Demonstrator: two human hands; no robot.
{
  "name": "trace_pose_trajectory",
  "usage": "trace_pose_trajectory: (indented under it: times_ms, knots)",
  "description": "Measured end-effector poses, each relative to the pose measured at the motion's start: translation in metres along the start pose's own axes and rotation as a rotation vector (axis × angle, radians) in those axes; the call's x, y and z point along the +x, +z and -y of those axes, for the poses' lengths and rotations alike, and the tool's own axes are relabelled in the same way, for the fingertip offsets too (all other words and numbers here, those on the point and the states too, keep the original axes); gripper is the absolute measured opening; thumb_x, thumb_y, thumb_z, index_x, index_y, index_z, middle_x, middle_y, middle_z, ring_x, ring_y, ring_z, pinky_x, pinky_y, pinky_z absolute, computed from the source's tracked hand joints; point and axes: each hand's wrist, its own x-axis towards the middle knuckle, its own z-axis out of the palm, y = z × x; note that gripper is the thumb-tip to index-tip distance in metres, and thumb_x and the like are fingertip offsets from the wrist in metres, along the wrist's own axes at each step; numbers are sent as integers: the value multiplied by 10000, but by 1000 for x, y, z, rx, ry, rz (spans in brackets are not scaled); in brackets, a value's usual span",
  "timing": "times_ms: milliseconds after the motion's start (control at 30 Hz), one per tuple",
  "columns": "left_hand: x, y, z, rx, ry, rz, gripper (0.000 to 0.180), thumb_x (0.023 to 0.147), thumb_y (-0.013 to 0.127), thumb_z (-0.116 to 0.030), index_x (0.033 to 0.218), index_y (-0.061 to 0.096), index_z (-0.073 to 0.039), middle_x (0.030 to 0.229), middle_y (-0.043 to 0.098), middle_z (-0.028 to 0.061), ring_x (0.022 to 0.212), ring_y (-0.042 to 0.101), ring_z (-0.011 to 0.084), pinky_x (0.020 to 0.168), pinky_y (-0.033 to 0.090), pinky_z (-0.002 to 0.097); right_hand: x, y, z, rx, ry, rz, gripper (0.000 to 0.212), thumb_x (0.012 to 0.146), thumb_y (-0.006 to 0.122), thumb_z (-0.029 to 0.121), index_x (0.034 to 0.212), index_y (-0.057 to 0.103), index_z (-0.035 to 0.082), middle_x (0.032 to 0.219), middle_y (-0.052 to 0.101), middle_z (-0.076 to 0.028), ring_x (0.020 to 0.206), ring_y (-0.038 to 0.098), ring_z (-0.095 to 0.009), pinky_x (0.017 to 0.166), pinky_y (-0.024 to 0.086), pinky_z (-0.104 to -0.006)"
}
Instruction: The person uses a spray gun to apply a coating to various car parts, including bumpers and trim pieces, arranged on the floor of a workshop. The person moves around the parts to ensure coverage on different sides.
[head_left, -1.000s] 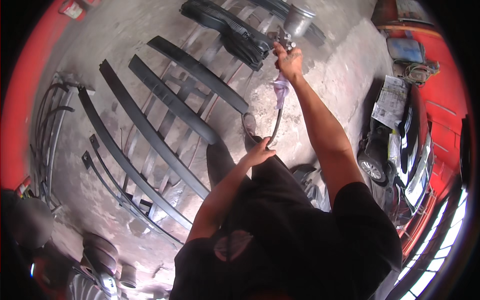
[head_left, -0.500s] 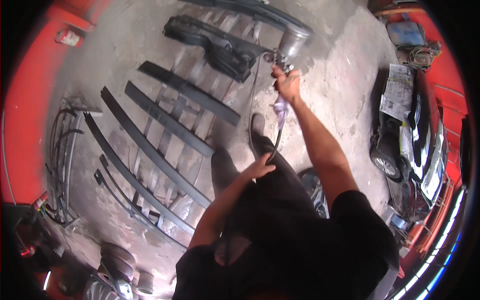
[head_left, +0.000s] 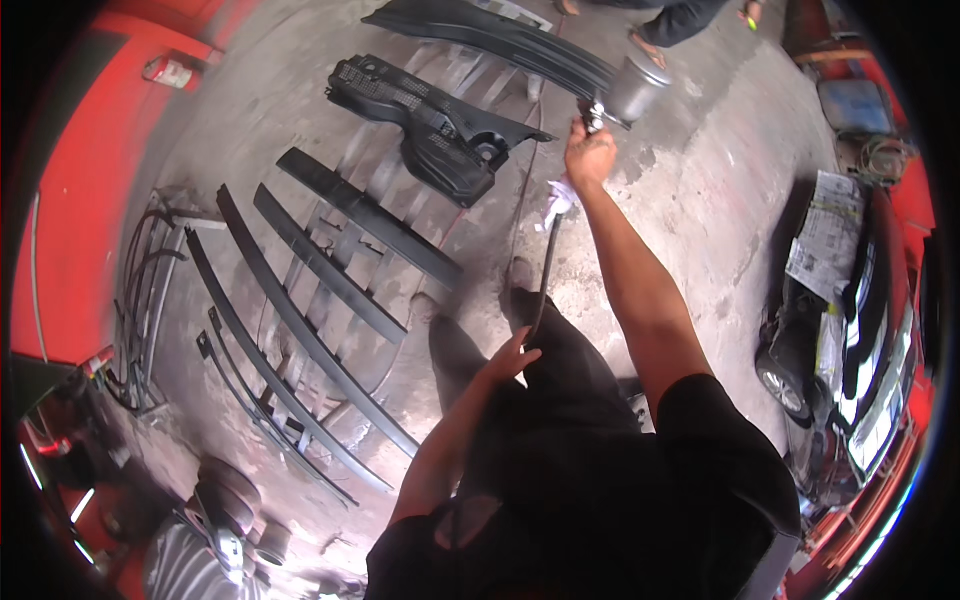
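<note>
Grasping the spray gun [head_left: 636, 92], upper right of centre in the frame, the right hand [head_left: 590, 155] has its grip closed around the handle; the left hand [head_left: 512, 358], just below centre, has the hose [head_left: 545, 275] in its grip. Work looks under way: dark strips [head_left: 325, 355] and a vented panel [head_left: 425, 120] lie spread left of centre, but which are finished cannot be told.

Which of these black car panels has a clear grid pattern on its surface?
The broad, irregularly outlined cowl panel, second from the picture's top, below and left of the spray gun. The other panels show no clear grid.
</note>
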Motion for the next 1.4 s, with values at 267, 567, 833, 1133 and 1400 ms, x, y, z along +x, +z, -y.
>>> trace_pose_trajectory:
  times_ms: [267, 567, 833, 1133, 1400]
  knots:
    - [12, 2, -44, -145, -92, -63, 611, 947, 704, -252, 1446, 445, -13, 1345, 577, 177, 1264, 561, 278, 1060, 440, 395, 7, 77, 89, 355, -294, 380, 310, 899, 681, 324, 983, 707, 27, 802, 694, -259, 827, 675, -479, 746, 541, -515]
    - [32, 3, -23, -18, -107, 200, 480, 934, 710, -255, 1307, 532, -11, 1198, 639, 169, 1152, 621, 264, 996, 474, 364, 2, 36, 2, 116, -97, 93, 337, 880, 746, 310, 926, 701, -21, 744, 692, -248, 750, 698, -441, 683, 536, -481]
    - [4, -17, 29, -52, 24, 221, 505, 917, 713, -270, 1320, 529, -28, 1244, 622, 172, 1204, 597, 277, 1012, 462, 383, -1, 10, -47, -185, 61, -20, 335, 896, 697, 310, 928, 722, -23, 859, 727, -241, 822, 713, -426, 733, 549, -507]
    - [10, -74, -17, -293, 6, 96, 548, 952, 699, -269, 1373, 482, 5, 1307, 591, 159, 1294, 528, 253, 1106, 385, 367, 7, 170, 160, -39, -184, 190, 384, 870, 734, 303, 883, 708, -79, 879, 702, -306, 913, 695, -467, 822, 541, -501]
    - [16, -91, -31, -379, 121, -27, 587, 959, 695, -283, 1406, 460, 16, 1356, 553, 171, 1329, 487, 244, 1107, 370, 353, 19, 252, 294, 217, -503, 330, 388, 871, 710, 374, 913, 716, -11, 887, 710, -284, 912, 691, -469, 825, 553, -507]
